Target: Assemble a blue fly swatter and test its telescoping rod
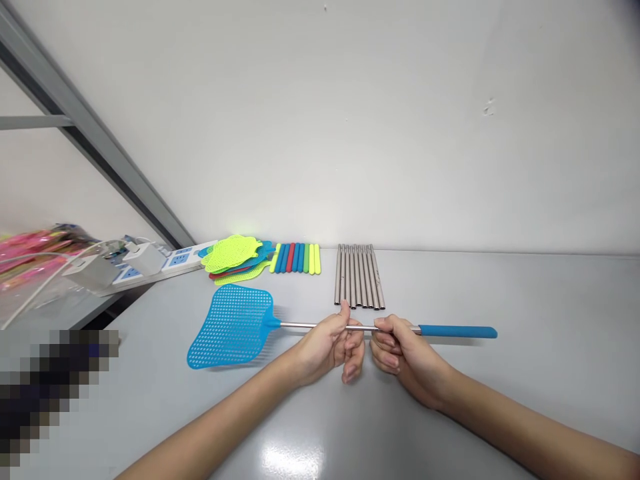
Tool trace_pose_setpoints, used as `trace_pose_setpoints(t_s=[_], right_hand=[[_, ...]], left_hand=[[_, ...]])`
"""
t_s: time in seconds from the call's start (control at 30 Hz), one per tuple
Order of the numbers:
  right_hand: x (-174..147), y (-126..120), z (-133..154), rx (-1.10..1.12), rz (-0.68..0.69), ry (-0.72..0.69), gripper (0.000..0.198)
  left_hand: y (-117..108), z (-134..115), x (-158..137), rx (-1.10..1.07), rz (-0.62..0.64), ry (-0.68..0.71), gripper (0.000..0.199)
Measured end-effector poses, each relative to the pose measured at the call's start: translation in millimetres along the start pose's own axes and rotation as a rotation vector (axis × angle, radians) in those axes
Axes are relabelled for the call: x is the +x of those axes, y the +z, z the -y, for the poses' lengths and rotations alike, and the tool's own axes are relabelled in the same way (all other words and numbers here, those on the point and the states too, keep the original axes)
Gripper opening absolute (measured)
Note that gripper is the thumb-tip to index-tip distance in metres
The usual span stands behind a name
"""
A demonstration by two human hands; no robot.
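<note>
A fly swatter with a blue mesh head, a thin metal telescopic rod and a blue grip lies level across my view, its head to the left. My left hand holds the rod near its middle, thumb up and the lower fingers loosely curled. Close beside it, my right hand is wrapped round the rod just left of the blue handle. Behind my hands, several metal tubes lie side by side on the grey table.
Several coloured handle grips lie in a row near the wall. Left of them is a pile of mesh swatter heads, yellow on top. Beyond stand a power strip with plugged-in adapters and bagged pink items.
</note>
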State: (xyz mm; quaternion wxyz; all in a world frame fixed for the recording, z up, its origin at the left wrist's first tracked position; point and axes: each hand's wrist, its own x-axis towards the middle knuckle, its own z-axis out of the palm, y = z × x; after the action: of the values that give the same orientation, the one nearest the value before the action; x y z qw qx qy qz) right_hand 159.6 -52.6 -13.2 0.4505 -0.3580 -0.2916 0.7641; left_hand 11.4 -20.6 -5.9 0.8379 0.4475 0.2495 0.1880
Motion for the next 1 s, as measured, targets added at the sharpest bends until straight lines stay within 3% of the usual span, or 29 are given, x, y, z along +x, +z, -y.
trace_pose_setpoints(t_s=[1.0], right_hand=[[-1.1, -0.3, 2.3, 0.086, -0.011, 0.005, 0.03]], left_hand=[[-7.7, -11.6, -9.4, 0.04, -0.029, -0.035, 0.049]])
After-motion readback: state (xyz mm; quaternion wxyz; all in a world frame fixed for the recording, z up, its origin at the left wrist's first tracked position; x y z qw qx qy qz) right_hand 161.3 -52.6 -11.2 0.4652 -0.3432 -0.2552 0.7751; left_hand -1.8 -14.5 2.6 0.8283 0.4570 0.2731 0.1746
